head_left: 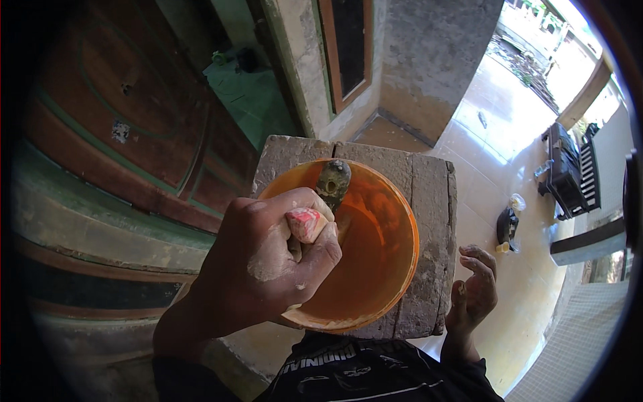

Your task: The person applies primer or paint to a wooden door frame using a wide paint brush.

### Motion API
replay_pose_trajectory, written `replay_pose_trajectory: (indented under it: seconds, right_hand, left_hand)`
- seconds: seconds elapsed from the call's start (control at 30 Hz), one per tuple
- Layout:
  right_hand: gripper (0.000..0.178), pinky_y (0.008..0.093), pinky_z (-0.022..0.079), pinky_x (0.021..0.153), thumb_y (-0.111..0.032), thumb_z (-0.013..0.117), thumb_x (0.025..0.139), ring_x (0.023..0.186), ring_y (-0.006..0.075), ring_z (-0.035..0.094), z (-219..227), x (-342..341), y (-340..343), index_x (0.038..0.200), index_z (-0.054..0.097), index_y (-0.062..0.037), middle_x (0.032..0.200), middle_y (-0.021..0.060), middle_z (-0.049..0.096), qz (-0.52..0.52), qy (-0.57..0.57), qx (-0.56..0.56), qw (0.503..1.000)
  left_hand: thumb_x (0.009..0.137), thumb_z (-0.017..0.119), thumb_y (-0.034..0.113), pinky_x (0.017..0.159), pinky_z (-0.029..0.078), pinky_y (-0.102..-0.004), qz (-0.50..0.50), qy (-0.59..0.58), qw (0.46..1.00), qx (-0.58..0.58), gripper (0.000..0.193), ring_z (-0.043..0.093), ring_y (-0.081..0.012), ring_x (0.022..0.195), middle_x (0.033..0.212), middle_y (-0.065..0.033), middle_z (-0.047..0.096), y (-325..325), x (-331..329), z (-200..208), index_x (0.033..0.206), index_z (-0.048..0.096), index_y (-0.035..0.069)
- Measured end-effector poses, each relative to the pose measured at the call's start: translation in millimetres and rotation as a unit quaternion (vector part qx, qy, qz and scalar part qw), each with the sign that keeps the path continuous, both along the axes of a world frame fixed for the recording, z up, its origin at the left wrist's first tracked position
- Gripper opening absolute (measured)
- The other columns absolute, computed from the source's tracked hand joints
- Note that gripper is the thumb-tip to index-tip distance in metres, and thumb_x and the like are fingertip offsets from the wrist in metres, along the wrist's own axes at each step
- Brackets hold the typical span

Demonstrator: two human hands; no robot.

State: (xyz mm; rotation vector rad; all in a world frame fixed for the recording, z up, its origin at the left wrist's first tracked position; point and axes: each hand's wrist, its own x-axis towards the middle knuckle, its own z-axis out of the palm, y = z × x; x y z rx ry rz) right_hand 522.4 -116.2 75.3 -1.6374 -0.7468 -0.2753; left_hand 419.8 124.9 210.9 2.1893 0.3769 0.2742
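An orange bucket (pixel 413 261) stands on a worn wooden stool top (pixel 429 201) in front of me. Above its left side, my left hand (pixel 271 258), dusted with pale powder, is closed around a tool handle (pixel 307 225) with a chipped red and off-white butt end. The rest of that tool is hidden under my fist. Just beyond the fist, a grey, crusted, round-ended handle (pixel 333 181) with a hole rests near the bucket's far rim. Orange walls show inside the bucket, with pale smears low on the rim. My right hand (pixel 477 288) holds nothing, fingers apart and slightly curled, to the right of the stool.
A brown door with green trim (pixel 154 114) stands at the left beside a doorway. Ahead are a framed window (pixel 348 53) and a patchy wall corner (pixel 429 74). On the tiled floor to the right lie a black bag (pixel 507 228) and a dark bench (pixel 569 171).
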Motion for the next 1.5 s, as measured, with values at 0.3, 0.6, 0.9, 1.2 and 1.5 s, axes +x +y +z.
replay_pose_trajectory:
  seconds: [0.3,0.6,0.9,1.2,1.5]
  right_hand:
    - [0.031,0.0406,0.038,0.09,-0.024,0.062,0.083,0.104,0.0287,0.051,-7,17,-8,0.099,0.058,0.0019,0.105,0.0175,0.054,0.043,0.021,0.025,0.999]
    - [0.033,0.0414,0.037,0.091,-0.027,0.061,0.084,0.104,0.0295,0.05,-8,23,-15,0.099,0.057,0.0029,0.106,0.0183,0.054,0.052,0.017,0.037,0.998]
    - [0.034,0.0418,0.036,0.092,-0.027,0.06,0.085,0.105,0.0302,0.05,-13,24,-25,0.098,0.057,0.0035,0.104,0.0192,0.054,0.039,0.024,0.052,0.998]
    - [0.035,0.0407,0.036,0.093,-0.028,0.06,0.085,0.106,0.0296,0.05,-19,24,-29,0.098,0.057,0.0048,0.106,0.0197,0.054,0.04,0.036,0.064,0.997]
    - [0.035,0.0407,0.035,0.094,-0.028,0.059,0.085,0.107,0.0293,0.05,-22,25,-35,0.097,0.058,0.0045,0.107,0.02,0.055,0.051,0.043,0.063,0.996]
  left_hand:
    - [0.078,0.059,0.002,0.06,0.042,-0.0217,0.01,0.032,0.998,0.052,0.005,0.052,-0.0054,0.065,0.067,-0.0017,0.056,-11,7,-7,0.08,0.06,-0.002]
    - [0.08,0.058,0.017,0.044,0.035,-0.0181,0.122,-0.122,0.985,0.0,0.017,0.048,-0.0041,0.049,0.06,-0.0025,0.055,-3,-15,6,0.076,0.059,0.0]
    - [0.079,0.059,0.029,0.035,0.021,-0.0185,0.431,-0.294,0.848,-0.093,0.025,0.036,-0.0035,0.04,0.056,0.0005,0.046,13,-54,29,0.076,0.056,0.005]
    - [0.079,0.059,0.024,0.049,0.031,-0.0167,0.43,-0.265,0.845,-0.176,0.014,0.04,-0.0046,0.053,0.072,0.0035,0.046,34,-108,14,0.081,0.051,0.013]
    - [0.079,0.06,0.027,0.061,0.042,-0.0231,0.455,-0.298,0.811,-0.215,0.016,0.049,-0.0097,0.068,0.076,0.0014,0.047,36,-141,-5,0.079,0.051,0.013]
